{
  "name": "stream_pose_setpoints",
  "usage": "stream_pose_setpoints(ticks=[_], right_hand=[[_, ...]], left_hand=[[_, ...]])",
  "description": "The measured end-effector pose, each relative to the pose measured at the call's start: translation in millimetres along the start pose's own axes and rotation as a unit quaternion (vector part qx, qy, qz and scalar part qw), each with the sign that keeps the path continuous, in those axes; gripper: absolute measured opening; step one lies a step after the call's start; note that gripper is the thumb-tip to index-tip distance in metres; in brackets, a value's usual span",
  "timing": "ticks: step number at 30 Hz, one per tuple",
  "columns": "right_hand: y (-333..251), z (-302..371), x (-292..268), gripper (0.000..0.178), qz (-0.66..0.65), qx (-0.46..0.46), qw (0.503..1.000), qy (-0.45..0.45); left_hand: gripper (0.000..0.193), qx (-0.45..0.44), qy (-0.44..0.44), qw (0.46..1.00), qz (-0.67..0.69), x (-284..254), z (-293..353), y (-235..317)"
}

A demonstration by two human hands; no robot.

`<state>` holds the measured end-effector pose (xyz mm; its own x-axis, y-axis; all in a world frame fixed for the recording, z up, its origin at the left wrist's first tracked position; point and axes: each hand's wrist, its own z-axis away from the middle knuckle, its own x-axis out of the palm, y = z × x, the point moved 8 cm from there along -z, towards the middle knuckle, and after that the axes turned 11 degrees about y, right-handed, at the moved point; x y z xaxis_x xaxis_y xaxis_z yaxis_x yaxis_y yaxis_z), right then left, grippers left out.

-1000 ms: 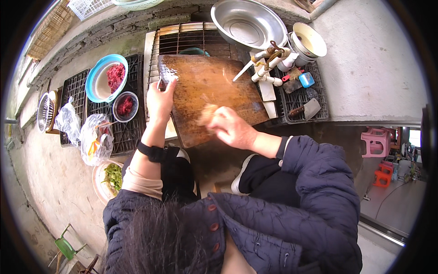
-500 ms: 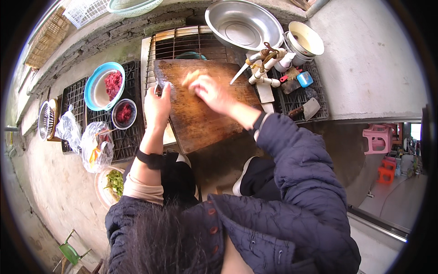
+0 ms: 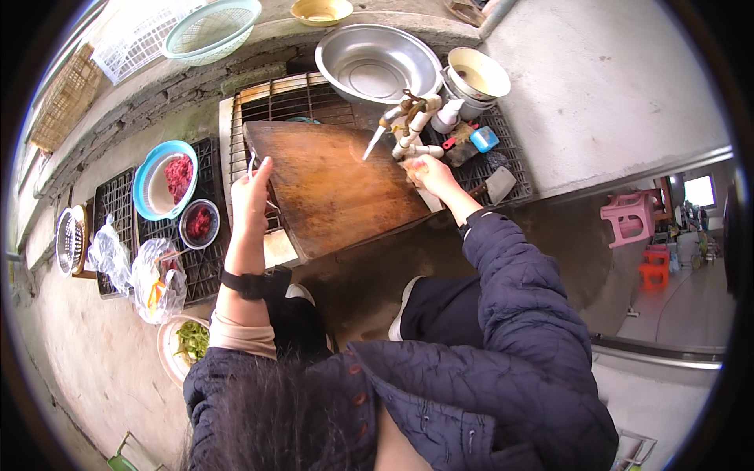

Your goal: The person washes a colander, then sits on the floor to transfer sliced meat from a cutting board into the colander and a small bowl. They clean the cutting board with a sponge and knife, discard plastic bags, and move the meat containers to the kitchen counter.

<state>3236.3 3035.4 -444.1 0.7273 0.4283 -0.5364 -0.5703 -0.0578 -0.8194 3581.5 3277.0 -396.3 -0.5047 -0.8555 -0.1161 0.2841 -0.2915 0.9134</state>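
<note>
A large worn wooden cutting board (image 3: 338,188) lies in front of me over a metal rack, its surface dark and wet-looking. At its left edge, my left hand (image 3: 251,200) is closed round a thin metal handle (image 3: 252,166). My right hand (image 3: 437,176) is at the board's right edge, its fingers closed on a tan fibrous scrubber (image 3: 410,167), most of it hidden by the hand. Just beyond that hand stands a white pipe tap (image 3: 416,129) with a narrow spout reaching over the board.
Behind the board sits a wide steel basin (image 3: 377,67), beside stacked bowls (image 3: 477,72). A cleaver (image 3: 500,184) lies right of my right hand. On the left are a blue colander (image 3: 148,184) with minced red meat, a small metal bowl (image 3: 191,235) and plastic bags (image 3: 159,275).
My right hand has moved with the scrubber from the middle of the board to its right edge. My left hand stays at the left edge. The whole view has shifted somewhat.
</note>
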Motion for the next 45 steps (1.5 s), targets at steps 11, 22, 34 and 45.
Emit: stream_pose_setpoints(ticks=[11, 22, 34, 45], right_hand=[[51, -11, -59, 0.019, -0.081, 0.148, 0.975, 0.146], [-200, 33, -116, 0.025, 0.104, -0.391, 0.881, 0.245], [-280, 16, -35, 0.015, 0.448, -0.31, 0.797, 0.26], [-273, 51, -52, 0.026, 0.356, -0.273, 0.833, 0.325]], left_hand=[[0.024, 0.123, 0.024, 0.982, 0.141, 6, 47, 60], [0.02, 0.111, 0.051, 0.971, 0.205, -19, 56, 78], [0.026, 0.252, 0.114, 0.941, 0.196, -48, 87, 108], [0.019, 0.233, 0.097, 0.936, 0.247, -50, 89, 101]])
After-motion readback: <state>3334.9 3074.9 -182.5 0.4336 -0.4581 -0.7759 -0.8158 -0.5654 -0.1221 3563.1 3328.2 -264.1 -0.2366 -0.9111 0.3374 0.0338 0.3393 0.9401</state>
